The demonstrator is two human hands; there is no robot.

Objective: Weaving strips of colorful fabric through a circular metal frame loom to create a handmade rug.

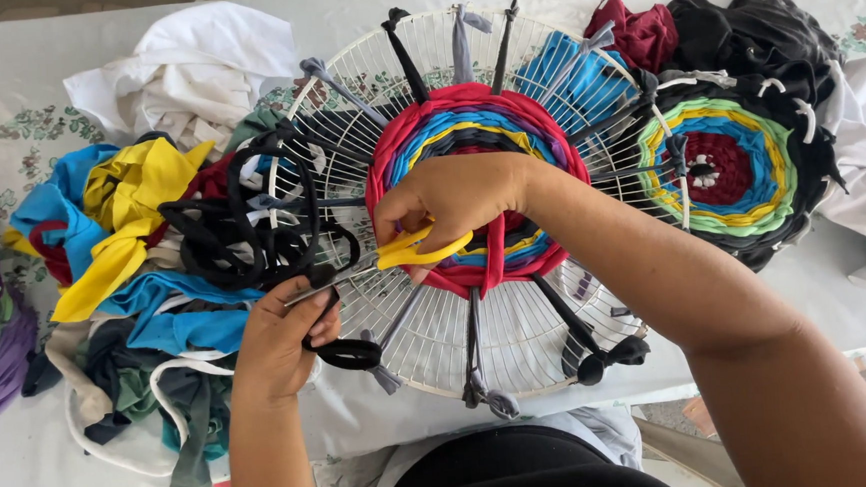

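My right hand point(455, 200) grips yellow-handled scissors point(394, 256), blades pointing left at a black fabric strip point(344, 351). My left hand point(280, 335) pinches that strip just below the blades, and the strip loops down over the round white wire grille point(429, 344). On the grille sits a round weave point(471, 121) of red, blue, yellow and black rings, with grey and black strips tied out to the rim like spokes.
A pile of fabric strips point(143, 251) in black, yellow, blue and white lies left of the grille. A finished round woven mat point(724, 170) with a black border lies right, beside dark red and black cloth point(700, 27). White cloth point(192, 68) sits at back left.
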